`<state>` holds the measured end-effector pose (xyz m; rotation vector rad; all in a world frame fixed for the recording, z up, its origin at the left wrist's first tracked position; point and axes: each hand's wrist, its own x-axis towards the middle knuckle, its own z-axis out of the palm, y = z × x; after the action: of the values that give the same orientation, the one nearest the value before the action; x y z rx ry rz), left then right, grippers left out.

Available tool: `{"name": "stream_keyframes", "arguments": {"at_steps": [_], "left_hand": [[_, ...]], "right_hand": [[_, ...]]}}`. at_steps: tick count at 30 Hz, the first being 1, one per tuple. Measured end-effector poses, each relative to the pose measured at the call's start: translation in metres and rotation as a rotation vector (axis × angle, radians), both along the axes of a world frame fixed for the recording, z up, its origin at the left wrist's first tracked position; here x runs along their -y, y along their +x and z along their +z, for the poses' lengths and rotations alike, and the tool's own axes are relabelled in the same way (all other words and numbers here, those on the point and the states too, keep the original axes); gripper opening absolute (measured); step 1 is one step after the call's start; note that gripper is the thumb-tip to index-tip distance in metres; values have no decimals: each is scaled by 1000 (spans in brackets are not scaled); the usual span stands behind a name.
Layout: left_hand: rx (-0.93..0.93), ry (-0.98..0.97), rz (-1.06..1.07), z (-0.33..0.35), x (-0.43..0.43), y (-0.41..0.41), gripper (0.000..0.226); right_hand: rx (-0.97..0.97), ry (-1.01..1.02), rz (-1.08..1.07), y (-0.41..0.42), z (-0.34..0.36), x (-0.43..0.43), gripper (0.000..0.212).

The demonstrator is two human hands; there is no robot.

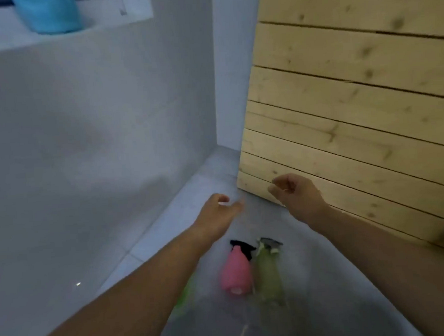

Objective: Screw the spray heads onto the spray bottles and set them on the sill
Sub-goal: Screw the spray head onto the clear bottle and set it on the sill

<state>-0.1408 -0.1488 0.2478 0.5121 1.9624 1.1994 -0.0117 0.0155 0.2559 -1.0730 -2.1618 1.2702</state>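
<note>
A pink spray bottle [236,272] with a black spray head lies on the grey floor, and a pale green bottle [267,274] with a grey head lies right beside it. Another bright green bottle [186,296] is mostly hidden under my left forearm. My left hand [217,213] hovers above the floor, fingers loosely extended, holding nothing. My right hand [296,197] is raised in front of the wooden panel with fingers loosely curled and nothing in them. A blue bottle [50,13] stands on the white sill [59,35] at the top left.
A slatted wooden panel [355,107] leans against the wall on the right. White walls meet in a corner ahead. The grey tiled floor [211,184] runs between wall and panel.
</note>
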Motion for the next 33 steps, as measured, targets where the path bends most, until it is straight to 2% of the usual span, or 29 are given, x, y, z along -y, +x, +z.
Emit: {"name": "stream_keyframes", "arguments": {"at_steps": [5, 11, 15, 19, 26, 29, 33], "left_hand": [[26, -160, -19, -74, -9, 24, 61], [-67, -210, -21, -141, -17, 41, 29], [-119, -219, -110, -164, -39, 60, 27], [-81, -232, -143, -183, -62, 75, 61], [-131, -283, -143, -219, -80, 96, 81], [-114, -265, -108, -228, -82, 103, 85], [-102, -260, -57, -238, -84, 107, 76]], "right_hand": [[106, -223, -117, 33, -79, -16, 31], [174, -385, -207, 41, -160, -30, 45], [205, -430, -237, 36, -200, -38, 50], [208, -446, -239, 33, -230, -44, 56], [301, -392, -188, 30, -271, -69, 63], [371, -334, -137, 24, -281, -79, 63], [414, -306, -99, 19, -288, -85, 61]]}}
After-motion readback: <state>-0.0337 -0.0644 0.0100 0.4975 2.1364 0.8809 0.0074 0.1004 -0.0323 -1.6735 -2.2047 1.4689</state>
